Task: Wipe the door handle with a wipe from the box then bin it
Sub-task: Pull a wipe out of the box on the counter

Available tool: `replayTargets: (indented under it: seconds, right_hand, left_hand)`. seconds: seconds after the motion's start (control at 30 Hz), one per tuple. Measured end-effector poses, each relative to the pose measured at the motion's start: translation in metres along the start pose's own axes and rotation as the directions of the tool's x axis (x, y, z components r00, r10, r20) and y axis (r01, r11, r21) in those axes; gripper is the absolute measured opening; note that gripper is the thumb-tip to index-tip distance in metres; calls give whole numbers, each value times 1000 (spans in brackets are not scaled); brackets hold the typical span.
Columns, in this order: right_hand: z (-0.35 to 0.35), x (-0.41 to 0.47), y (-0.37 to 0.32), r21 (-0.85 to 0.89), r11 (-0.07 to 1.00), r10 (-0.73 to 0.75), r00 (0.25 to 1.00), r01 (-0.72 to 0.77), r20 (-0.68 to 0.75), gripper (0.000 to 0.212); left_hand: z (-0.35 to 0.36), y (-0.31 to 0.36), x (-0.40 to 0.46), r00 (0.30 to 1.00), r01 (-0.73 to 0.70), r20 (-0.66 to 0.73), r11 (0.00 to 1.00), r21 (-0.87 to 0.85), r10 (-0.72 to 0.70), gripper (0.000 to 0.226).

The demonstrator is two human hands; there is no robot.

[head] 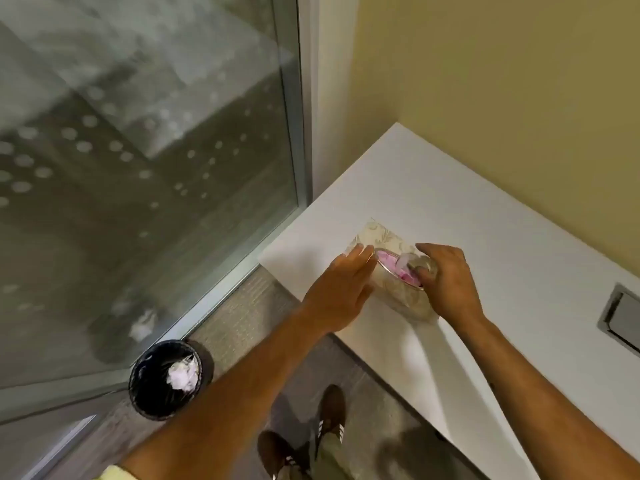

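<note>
A cream, floral-patterned wipe box (384, 239) lies on the white table (485, 237) near its left corner. Pink wipes (389, 263) show in its oval slot. My left hand (341, 289) rests flat against the box's left side, steadying it. My right hand (446, 280) is at the slot, fingers pinching a pale wipe (407, 260) that sticks up from it. A round black bin (166, 379) stands on the floor at the lower left, with a crumpled white wipe (181, 374) inside. No door handle is in view.
A glass panel (138, 168) with frosted dots and a metal frame fills the left. A yellow wall rises behind the table. A grey cable hatch (623, 318) is set into the table at right. My feet in brown shoes (332, 414) stand on the carpet below.
</note>
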State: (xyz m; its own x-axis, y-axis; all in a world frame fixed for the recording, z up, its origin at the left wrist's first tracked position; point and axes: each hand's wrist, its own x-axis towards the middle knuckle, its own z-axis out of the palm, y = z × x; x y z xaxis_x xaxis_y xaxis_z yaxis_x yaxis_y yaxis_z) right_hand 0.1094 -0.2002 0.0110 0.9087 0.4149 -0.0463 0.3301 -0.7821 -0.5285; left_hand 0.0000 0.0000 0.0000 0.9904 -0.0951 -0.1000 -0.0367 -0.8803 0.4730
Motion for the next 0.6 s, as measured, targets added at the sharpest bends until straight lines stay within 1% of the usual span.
replayTargets:
  seconds: [0.03, 0.13, 0.23, 0.37, 0.47, 0.53, 0.6]
  right_hand:
    - [8, 6, 6, -2, 1000, -2, 1000, 2, 8, 40]
    - [29, 19, 16, -43, 999, 33, 997, -30, 66, 44]
    - [48, 28, 28, 11, 997, 69, 994, -70, 88, 46]
    - [55, 35, 38, 12, 1000, -12, 997, 11, 82, 36]
    - [53, 39, 41, -22, 995, -97, 992, 99, 83, 18]
    - [50, 40, 41, -10, 996, -89, 993, 90, 83, 13]
    - [49, 40, 40, 41, 999, -27, 997, 24, 74, 14]
  left_hand:
    - [11, -5, 11, 999, -36, 26, 999, 38, 35, 59]
    - [36, -19, 39, 993, -57, 104, 993, 99, 47, 64]
    - [60, -29, 61, 988, -68, 149, 981, 183, 40, 70]
    - [78, -35, 79, 988, -65, 151, 970, 234, 29, 77]
    - [86, -35, 83, 993, -50, 114, 971, 235, 23, 79]
    - [89, -35, 84, 994, -38, 106, 967, 252, 11, 81]
    - [89, -34, 83, 993, -35, 114, 965, 259, 5, 81]
